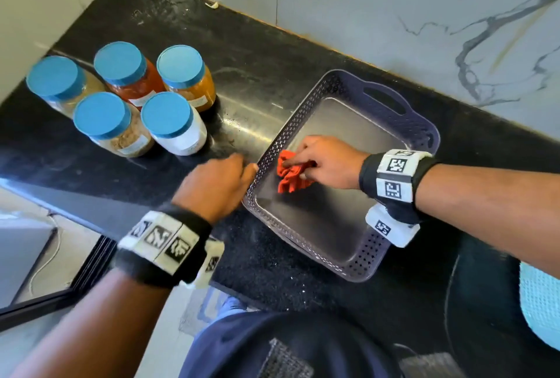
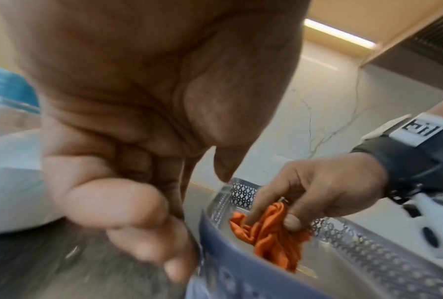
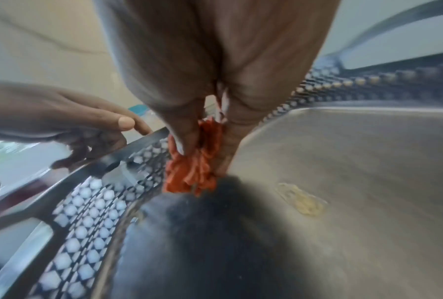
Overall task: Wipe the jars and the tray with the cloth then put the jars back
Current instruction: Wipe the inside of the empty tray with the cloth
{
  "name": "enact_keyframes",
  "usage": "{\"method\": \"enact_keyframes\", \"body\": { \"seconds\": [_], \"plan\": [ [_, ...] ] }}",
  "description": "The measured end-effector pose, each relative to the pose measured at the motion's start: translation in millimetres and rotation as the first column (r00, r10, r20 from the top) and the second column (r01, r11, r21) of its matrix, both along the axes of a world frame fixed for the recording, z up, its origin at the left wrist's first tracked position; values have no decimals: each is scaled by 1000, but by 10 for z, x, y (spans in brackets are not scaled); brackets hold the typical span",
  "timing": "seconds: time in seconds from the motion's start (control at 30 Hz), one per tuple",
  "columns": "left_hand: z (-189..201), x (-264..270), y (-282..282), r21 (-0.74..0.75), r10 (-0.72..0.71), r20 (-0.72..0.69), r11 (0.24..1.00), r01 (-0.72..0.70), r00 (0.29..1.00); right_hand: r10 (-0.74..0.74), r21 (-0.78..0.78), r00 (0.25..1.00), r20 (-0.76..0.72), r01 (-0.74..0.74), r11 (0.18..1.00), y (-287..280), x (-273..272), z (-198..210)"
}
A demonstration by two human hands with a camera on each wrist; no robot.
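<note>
Blue-lidded clear plastic jars point(image 1: 121, 96) stand left of both grips on the black stone surface point(image 1: 272, 53). Left hand point(image 1: 216, 185) grips the perforated purple plastic tray point(image 1: 421, 132) rim; right hand point(image 1: 325, 162) pinches the crumpled orange cloth point(image 1: 289, 177) inside. A hard stroke could slide the tray into the jars.

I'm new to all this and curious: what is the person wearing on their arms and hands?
Both hands, the left hand and the right hand, are bare, with no gloves or sleeves on the forearms. Each wrist carries a black strap set with white blocks printed with black square code patterns, as on the right wristband and left wristband. A white plastic housing hangs under each wrist.
</note>
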State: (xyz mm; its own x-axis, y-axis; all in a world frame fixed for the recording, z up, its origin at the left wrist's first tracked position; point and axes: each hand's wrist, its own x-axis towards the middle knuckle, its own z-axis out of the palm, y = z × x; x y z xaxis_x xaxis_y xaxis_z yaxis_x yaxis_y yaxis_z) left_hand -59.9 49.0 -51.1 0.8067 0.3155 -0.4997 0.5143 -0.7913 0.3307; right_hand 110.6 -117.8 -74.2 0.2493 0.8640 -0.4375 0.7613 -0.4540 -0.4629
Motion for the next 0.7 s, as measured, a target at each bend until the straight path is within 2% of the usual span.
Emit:
{"method": "enact_keyframes", "body": {
  "seconds": [0.03,0.1,0.17,0.27,0.37,0.43,0.5,0.53,0.57,0.63,0.67,0.7],
  "plan": [
    [-25,-102,-57,-32,-3,-54,999,1,999,92,44,996,-4,-91,995,34,-93,20],
    [-133,-190,-135,-133,108,-90,984,-119,990,281,77,958,55,-284,956,120,-321,17],
    [-193,-167,-219,-178,196,-107,961,-213,975,398,-3,910,114,-400,916,207,-522,-2],
    [-336,-160,-287,-75,185,-22,980,-186,983,428,-96,896,116,-419,903,301,-663,-33],
    [-396,-180,-306,-46,228,30,973,-227,973,333,-120,940,72,-324,939,370,-710,-35],
    [-378,-177,-319,-22,200,38,980,-199,979,373,-162,927,42,-363,918,328,-691,-10],
    [-400,-201,-301,-10,140,70,990,-140,988,485,-287,871,78,-446,848,204,-511,80],
    [-412,-208,-281,-3,119,86,993,-120,989,499,-352,858,124,-432,830,133,-351,109],
    [-419,-209,-266,3,108,98,994,-109,989,469,-372,859,207,-374,850,75,-128,106],
    [-433,-198,-264,-4,94,116,996,-94,989,259,-294,894,365,-154,943,36,245,103],
    [-430,-180,-291,-15,88,114,996,-87,990,164,-255,903,398,-63,965,68,280,96],
    [-409,-163,-313,-21,86,107,996,-85,990,124,-218,912,391,-40,975,158,206,83]
  ]
}}
